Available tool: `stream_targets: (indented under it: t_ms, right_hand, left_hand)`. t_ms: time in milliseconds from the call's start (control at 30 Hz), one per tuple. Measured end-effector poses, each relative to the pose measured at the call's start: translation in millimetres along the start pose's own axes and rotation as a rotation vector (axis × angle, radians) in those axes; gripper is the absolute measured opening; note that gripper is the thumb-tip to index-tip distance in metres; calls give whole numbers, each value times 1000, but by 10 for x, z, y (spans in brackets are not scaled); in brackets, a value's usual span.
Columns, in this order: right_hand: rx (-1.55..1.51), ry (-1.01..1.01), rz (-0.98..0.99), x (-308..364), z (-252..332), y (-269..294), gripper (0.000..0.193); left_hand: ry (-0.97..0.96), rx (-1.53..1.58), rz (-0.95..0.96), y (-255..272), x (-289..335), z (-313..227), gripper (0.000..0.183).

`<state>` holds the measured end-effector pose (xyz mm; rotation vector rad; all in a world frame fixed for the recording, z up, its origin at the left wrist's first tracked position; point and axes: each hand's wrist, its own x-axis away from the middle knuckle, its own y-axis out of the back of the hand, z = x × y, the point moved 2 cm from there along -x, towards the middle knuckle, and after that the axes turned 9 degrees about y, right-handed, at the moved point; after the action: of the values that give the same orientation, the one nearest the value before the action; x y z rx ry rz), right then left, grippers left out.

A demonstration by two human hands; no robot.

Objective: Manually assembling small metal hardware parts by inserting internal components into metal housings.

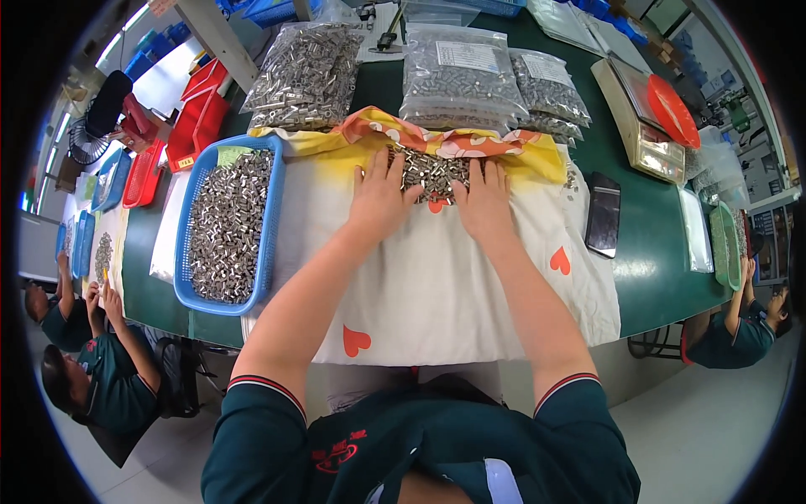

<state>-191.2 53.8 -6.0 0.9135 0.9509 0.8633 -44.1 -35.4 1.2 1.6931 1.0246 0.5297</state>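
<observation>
A heap of small shiny metal parts (435, 174) lies on a white cloth (403, 286) printed with red hearts. My left hand (382, 195) rests at the heap's left side, fingers stretched out and spread. On the other side my right hand (487, 197) lies palm down with its fingers extended, touching the parts' edge. Behind both hands, the cloth's yellow and orange border (420, 134) is bunched into a raised fold. To the left stands a blue plastic basket (275, 193) filled with similar metal parts.
Clear bags of metal parts (306, 76) (457, 76) line the table's back. A black phone (603, 214) lies right of the cloth. Farther right are a scale (642, 118) and a red dish (672, 111). Red bins (197, 118) stand at left. Other people sit at both sides.
</observation>
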Motion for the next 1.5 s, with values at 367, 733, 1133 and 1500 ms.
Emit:
stream_targets:
  t_ms: [367,733,1133,1500]
  right_hand:
    - [-304,203,-114,-13,456,-126,46]
    - [-630,-42,-167,342,-217,438,16]
    - [-346,452,39,577,23,261,13]
    - [-197,425,-54,568,61,250,7]
  left_hand:
    - [-190,403,-12,219,217,-176,39]
    - [129,269,157,705,957,153,31]
    - [192,-109,235,651,686,14,25]
    - [599,1023,372,591,913,237,28]
